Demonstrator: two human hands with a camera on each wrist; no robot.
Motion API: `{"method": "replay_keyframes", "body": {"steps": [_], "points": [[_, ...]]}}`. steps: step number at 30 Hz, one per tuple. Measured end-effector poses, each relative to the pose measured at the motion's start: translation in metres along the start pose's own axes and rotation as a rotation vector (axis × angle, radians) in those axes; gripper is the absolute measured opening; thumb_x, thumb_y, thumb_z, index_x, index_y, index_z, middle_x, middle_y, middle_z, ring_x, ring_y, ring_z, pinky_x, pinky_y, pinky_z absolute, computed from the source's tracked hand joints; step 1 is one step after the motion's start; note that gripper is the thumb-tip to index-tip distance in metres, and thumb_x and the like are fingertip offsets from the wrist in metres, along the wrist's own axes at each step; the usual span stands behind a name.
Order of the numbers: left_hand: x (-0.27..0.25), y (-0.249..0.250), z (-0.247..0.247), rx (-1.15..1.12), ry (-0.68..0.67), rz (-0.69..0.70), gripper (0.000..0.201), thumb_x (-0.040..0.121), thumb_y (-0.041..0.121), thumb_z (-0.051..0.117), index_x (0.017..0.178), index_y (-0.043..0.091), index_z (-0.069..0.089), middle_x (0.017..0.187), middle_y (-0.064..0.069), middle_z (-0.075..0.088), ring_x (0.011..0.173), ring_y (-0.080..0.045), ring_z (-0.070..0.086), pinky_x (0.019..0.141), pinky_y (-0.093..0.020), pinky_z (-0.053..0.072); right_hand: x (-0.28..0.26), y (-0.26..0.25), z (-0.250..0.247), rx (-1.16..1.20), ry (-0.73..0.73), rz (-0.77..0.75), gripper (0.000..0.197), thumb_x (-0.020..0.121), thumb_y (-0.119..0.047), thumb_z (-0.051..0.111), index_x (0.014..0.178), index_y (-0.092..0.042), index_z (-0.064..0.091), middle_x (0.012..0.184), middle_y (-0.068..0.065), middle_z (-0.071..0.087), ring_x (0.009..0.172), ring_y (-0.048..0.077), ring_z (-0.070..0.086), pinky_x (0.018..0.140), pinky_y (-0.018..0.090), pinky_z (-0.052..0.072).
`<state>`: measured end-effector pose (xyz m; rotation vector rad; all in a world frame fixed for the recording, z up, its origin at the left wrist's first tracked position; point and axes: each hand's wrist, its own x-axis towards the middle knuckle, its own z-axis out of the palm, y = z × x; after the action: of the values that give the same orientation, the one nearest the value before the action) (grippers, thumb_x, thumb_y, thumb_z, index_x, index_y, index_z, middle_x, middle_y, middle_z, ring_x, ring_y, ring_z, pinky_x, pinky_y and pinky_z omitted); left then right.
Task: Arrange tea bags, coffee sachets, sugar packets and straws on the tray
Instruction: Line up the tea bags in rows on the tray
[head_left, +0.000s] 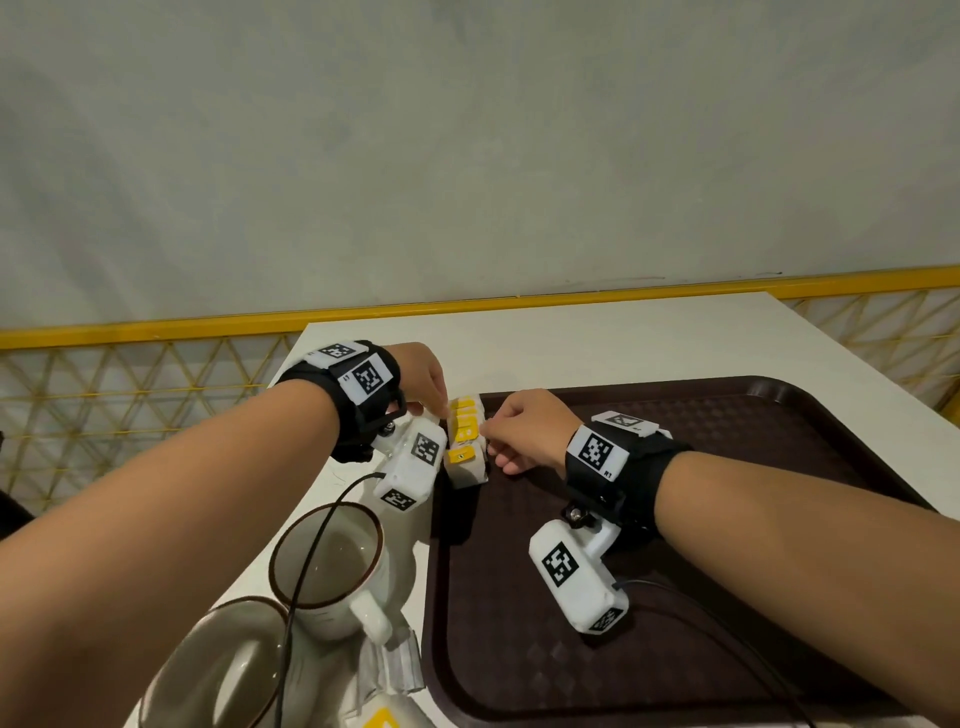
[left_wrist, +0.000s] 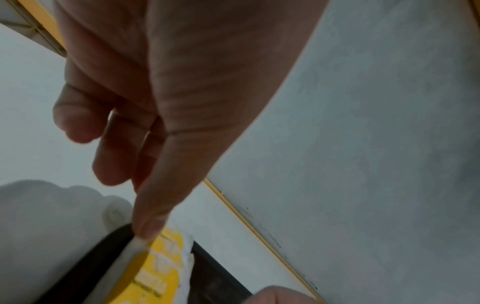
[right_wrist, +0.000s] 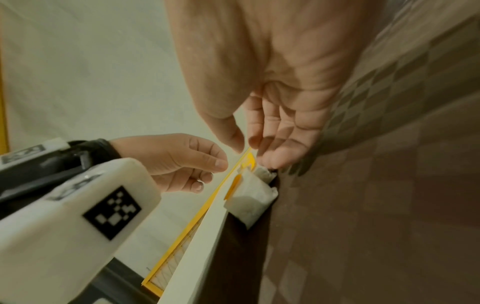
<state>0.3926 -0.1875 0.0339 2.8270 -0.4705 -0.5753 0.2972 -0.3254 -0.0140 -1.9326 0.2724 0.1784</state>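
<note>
A stack of white tea bags (head_left: 464, 441) with yellow tags stands on edge in the far left corner of the dark brown tray (head_left: 727, 545). My left hand (head_left: 427, 382) reaches it from the left; its thumb tip rests on the white edge of the tea bags (left_wrist: 155, 265) and the fingers are curled. My right hand (head_left: 522, 431) comes from the right. In the right wrist view its thumb and fingers pinch the top of the tea bags (right_wrist: 250, 195) beside the tray (right_wrist: 389, 185) wall. My left hand (right_wrist: 182, 162) shows there too.
Two empty mugs (head_left: 327, 561) (head_left: 228, 670) stand on the white table (head_left: 571, 338) left of the tray, with some paper-wrapped packets (head_left: 397, 670) beside them. Camera cables cross the mugs and the tray. A yellow lattice fence (head_left: 130, 395) runs behind the table.
</note>
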Motion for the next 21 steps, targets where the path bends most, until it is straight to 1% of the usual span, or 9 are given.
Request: {"method": "replay_keyframes", "body": {"steps": [2, 3, 5, 7, 10, 12, 15, 19, 21], "points": [[-0.004, -0.004, -0.003, -0.001, -0.024, 0.010, 0.015, 0.083, 0.026, 0.072, 0.091, 0.014, 0.070, 0.079, 0.000, 0.065, 0.071, -0.010, 0.057, 0.062, -0.018, 0.047, -0.005, -0.001, 0.000, -0.013, -0.025, -0.021, 0.028, 0.086, -0.018, 0.070, 0.064, -0.010, 0.055, 0.073, 0.014, 0.065, 0.063, 0.022, 0.061, 0.070, 0.036, 0.057], [-0.005, -0.005, -0.003, -0.001, -0.039, 0.020, 0.016, 0.082, 0.027, 0.072, 0.092, 0.014, 0.072, 0.078, 0.001, 0.065, 0.071, -0.010, 0.057, 0.060, -0.017, 0.047, -0.006, 0.000, 0.001, -0.037, -0.027, -0.031, 0.027, 0.083, -0.018, 0.074, 0.064, -0.011, 0.055, 0.072, 0.014, 0.065, 0.065, 0.022, 0.061, 0.071, 0.036, 0.058], [-0.009, -0.005, -0.001, -0.007, -0.072, 0.031, 0.016, 0.081, 0.029, 0.074, 0.092, 0.018, 0.074, 0.075, 0.005, 0.065, 0.073, -0.009, 0.057, 0.060, -0.016, 0.047, -0.008, 0.001, 0.005, -0.049, -0.029, -0.033, 0.025, 0.078, -0.009, 0.076, 0.071, -0.013, 0.053, 0.068, 0.011, 0.062, 0.065, 0.023, 0.061, 0.069, 0.037, 0.057], [-0.011, -0.003, 0.001, -0.008, -0.112, 0.032, 0.016, 0.081, 0.030, 0.074, 0.094, 0.022, 0.075, 0.076, 0.008, 0.064, 0.076, -0.007, 0.057, 0.062, -0.017, 0.047, -0.009, 0.002, 0.008, -0.011, -0.043, -0.008, 0.029, 0.076, 0.001, 0.072, 0.082, -0.014, 0.048, 0.067, 0.011, 0.059, 0.065, 0.024, 0.059, 0.063, 0.036, 0.055], [-0.011, 0.002, 0.005, 0.011, -0.147, 0.024, 0.010, 0.086, 0.027, 0.068, 0.094, 0.024, 0.072, 0.080, 0.009, 0.064, 0.074, -0.005, 0.057, 0.062, -0.017, 0.048, -0.009, 0.003, 0.008, 0.084, -0.029, 0.016, 0.032, 0.078, 0.006, 0.069, 0.091, -0.013, 0.047, 0.080, 0.014, 0.060, 0.068, 0.026, 0.062, 0.059, 0.033, 0.056], [-0.011, 0.006, 0.006, -0.039, -0.149, 0.002, 0.013, 0.090, 0.032, 0.062, 0.091, 0.021, 0.069, 0.082, 0.009, 0.064, 0.073, -0.006, 0.056, 0.060, -0.018, 0.046, -0.009, 0.004, 0.007, 0.109, -0.019, 0.014, 0.030, 0.079, 0.005, 0.069, 0.090, -0.013, 0.048, 0.084, 0.015, 0.060, 0.070, 0.025, 0.065, 0.061, 0.036, 0.059], [-0.013, 0.010, 0.005, -0.048, -0.140, 0.003, 0.028, 0.091, 0.046, 0.057, 0.092, 0.021, 0.068, 0.082, 0.011, 0.063, 0.077, -0.008, 0.055, 0.059, -0.020, 0.041, -0.006, 0.006, 0.007, 0.103, -0.008, 0.004, 0.029, 0.080, 0.005, 0.068, 0.084, -0.014, 0.047, 0.077, 0.014, 0.061, 0.067, 0.024, 0.066, 0.064, 0.038, 0.060], [-0.010, 0.010, 0.006, 0.058, -0.163, 0.053, 0.015, 0.085, 0.038, 0.068, 0.092, 0.025, 0.069, 0.081, 0.011, 0.063, 0.075, -0.005, 0.055, 0.062, -0.018, 0.043, -0.004, 0.007, 0.004, 0.111, -0.004, -0.001, 0.027, 0.080, 0.007, 0.067, 0.083, -0.012, 0.048, 0.073, 0.015, 0.061, 0.067, 0.026, 0.066, 0.064, 0.039, 0.059], [-0.007, 0.009, 0.009, 0.078, -0.141, 0.045, 0.016, 0.085, 0.035, 0.069, 0.095, 0.023, 0.071, 0.083, 0.009, 0.065, 0.075, -0.007, 0.056, 0.060, -0.018, 0.044, -0.004, 0.009, 0.003, 0.096, 0.002, -0.007, 0.028, 0.078, 0.006, 0.069, 0.082, -0.011, 0.048, 0.074, 0.014, 0.060, 0.066, 0.026, 0.066, 0.066, 0.040, 0.060]]}}
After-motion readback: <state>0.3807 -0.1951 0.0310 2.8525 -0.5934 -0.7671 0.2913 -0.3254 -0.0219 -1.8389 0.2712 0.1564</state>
